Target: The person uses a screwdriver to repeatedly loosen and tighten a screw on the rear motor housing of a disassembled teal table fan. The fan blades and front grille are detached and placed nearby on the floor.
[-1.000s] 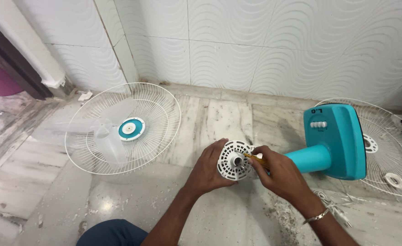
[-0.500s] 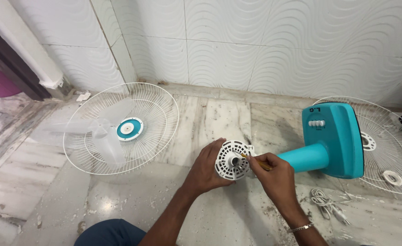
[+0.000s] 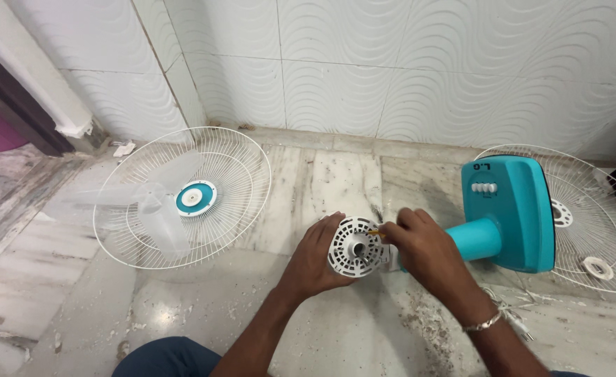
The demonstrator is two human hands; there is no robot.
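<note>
Left hand (image 3: 315, 260) wraps around the edge of the white vented motor cover (image 3: 354, 246), fingers curled over its left rim, holding it steady just above the marble floor (image 3: 308, 181). Right hand (image 3: 419, 248) comes in from the other side, fingers pinched tight on a thin tool with an orange handle (image 3: 373, 232), its tip set against the cover's right half. The cover sits between both hands, low and centre. Just behind the right hand runs the teal fan body (image 3: 507, 213), lying on its side, with a row of white buttons on its base. Beyond that, to the right, a white wire grille (image 3: 601, 230) lies flat on the floor. Well off to the left lies another white grille with a teal hub (image 3: 196, 197), pale blades visible through it. White wavy tiles (image 3: 391, 70) line the wall behind.
</note>
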